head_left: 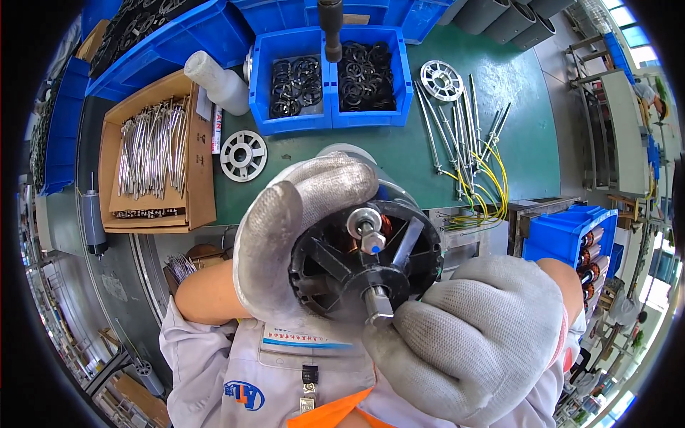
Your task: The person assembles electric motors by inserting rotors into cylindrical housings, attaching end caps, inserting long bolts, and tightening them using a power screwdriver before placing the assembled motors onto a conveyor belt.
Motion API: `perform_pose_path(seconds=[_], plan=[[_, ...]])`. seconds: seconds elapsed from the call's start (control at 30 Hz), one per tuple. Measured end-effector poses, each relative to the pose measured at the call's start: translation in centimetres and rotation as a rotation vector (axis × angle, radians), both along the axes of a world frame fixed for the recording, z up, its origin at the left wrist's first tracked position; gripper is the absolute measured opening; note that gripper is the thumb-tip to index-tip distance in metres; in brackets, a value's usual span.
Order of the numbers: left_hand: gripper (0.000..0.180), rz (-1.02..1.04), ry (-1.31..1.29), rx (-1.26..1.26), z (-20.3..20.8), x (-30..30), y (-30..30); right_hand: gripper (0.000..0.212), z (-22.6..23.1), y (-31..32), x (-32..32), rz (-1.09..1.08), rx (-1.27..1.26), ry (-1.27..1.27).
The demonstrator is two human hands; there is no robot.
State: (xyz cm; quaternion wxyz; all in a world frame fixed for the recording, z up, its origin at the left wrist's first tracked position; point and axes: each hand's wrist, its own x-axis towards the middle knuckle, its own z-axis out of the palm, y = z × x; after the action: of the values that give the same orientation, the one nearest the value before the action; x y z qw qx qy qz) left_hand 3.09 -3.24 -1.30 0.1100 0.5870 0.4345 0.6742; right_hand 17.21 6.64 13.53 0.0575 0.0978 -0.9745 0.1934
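Close in front of my chest is a round electric motor (327, 260) with a black spoked end cover turned up toward me. Copper winding shows between the spokes. A metal shaft (378, 302) sticks out of its hub, and a bolt end with a nut and washer (368, 230) stands above that. My left hand (285, 228), in a whitish knit glove, is wrapped round the motor's left and upper side. My right hand (471, 335), gloved too, is closed at the lower right, its fingertips against the shaft's end; what lies inside the fingers is hidden.
On the green table (300, 146) stand blue bins (300, 123) of dark rings, a cardboard box (200, 167) of metal rods, a white bottle (227, 91) and grey spoked covers (243, 156). Rods with yellow wires (499, 185) lie right. A tool (330, 28) hangs above the bins.
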Motion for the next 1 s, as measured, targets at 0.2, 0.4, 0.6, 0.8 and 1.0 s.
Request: perform_pose_path(seconds=[0.2, 0.4, 0.6, 0.8, 1.0], plan=[[0.101, 0.471, -0.502, -0.145, 1.5, 6.0, 0.5, 0.031, -0.9, 0.5, 0.2, 0.031, 0.220, 0.137], [0.093, 0.076, 0.092, -0.132, 0.0, 0.6, -0.7, 0.030, -1.9, -0.4, 0.1, -0.013, 0.008, 0.186], [0.105, 0.283, -0.149, 0.014, -0.3, 3.1, 0.0, 0.031, -0.8, -0.9, 0.2, -0.087, -0.006, 0.234], [0.102, 0.086, 0.159, 0.033, 0.0, 0.4, 0.1, 0.028, -0.8, 0.0, 1.0, 0.017, 0.037, 0.047], [0.085, 0.313, -0.095, -0.018, 0.2, 3.7, 0.6, 0.026, -4.4, -0.5, 0.4, -0.250, -0.037, 0.502]])
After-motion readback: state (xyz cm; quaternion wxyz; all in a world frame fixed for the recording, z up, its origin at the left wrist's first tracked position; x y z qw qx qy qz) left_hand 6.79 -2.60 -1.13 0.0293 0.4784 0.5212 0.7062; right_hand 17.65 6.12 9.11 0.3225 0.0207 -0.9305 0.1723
